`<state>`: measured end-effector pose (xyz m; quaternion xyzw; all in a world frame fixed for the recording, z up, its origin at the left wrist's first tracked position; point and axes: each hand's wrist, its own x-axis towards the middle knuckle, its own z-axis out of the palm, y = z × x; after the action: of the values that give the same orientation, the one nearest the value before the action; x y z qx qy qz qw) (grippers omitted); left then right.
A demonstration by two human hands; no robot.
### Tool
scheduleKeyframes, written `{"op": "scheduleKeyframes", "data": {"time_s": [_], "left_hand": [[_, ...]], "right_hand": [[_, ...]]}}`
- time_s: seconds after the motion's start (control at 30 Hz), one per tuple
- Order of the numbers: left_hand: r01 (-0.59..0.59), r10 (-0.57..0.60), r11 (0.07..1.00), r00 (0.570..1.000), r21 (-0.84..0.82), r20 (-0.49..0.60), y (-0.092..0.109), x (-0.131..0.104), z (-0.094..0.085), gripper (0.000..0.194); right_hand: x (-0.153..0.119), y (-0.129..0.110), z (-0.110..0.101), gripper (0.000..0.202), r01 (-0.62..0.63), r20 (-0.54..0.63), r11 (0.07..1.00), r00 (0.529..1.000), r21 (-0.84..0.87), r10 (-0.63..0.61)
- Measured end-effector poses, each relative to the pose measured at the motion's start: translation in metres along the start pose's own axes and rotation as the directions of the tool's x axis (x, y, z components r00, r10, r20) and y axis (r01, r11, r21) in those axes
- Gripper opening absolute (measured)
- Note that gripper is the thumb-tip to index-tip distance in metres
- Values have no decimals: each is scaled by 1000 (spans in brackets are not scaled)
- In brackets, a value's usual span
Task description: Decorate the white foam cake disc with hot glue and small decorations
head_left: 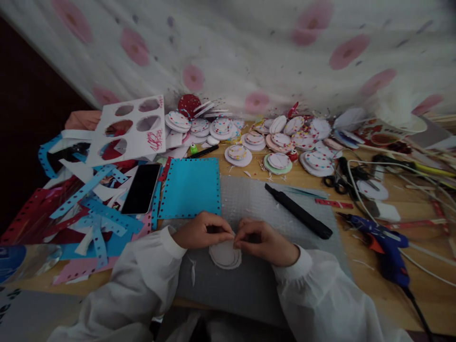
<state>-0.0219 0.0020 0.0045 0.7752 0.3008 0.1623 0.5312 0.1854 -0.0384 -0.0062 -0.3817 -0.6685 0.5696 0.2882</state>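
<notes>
- Beyond the hands lies a blue punched sheet (191, 187), with a smartphone (141, 188) to its left.
- A black marker-like tool (298, 210) and a blue glue gun (383, 244) lie rightward, clear of the hands.
- Left hand (202, 230) and right hand (267, 241): thumb and fingers closed, both pinching the disc's upper edge.
- The layered white disc (225, 255), round and undecorated, is over the grey mat (245, 292), between both hands.

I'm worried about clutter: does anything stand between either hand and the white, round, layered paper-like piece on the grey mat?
Nothing visible does: the left hand and right hand are at the upper edge of the white, round piece. The long black tool lies to the right on the grey mat.
</notes>
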Motion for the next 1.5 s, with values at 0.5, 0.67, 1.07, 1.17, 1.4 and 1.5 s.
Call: {"op": "scheduleKeyframes", "data": {"time_s": [0.5, 0.67, 1.07, 1.17, 1.4, 1.5], "left_hand": [[57, -58, 998, 997, -30, -42, -1, 1, 1, 18], [161, -208, 956, 962, -246, -176, 0, 3, 1, 23], [127, -374, 788, 876, -603, -305, -1, 10, -1, 35], [57, -344, 814, 849, -578, -401, 1, 10, -2, 34], [34, -339, 794, 854, -607, -395, -5, 7, -5, 34], [181, -382, 719, 910, -671, -163, -7, 5, -2, 45]], "right_hand": [[-2, -6, -7, 27, 29, 34, 999, 999, -18, -29], [-1, -3, -10, 27, -24, -116, 992, 992, 125, 39], [5, 10, 1, 44, -133, -170, 864, 955, 485, 243], [5, 12, -3, 41, -95, -230, 851, 942, 516, 244], [3, 9, -7, 40, -70, -251, 842, 938, 535, 238], [1, 4, -3, 39, -68, -219, 868, 955, 491, 199]]}}
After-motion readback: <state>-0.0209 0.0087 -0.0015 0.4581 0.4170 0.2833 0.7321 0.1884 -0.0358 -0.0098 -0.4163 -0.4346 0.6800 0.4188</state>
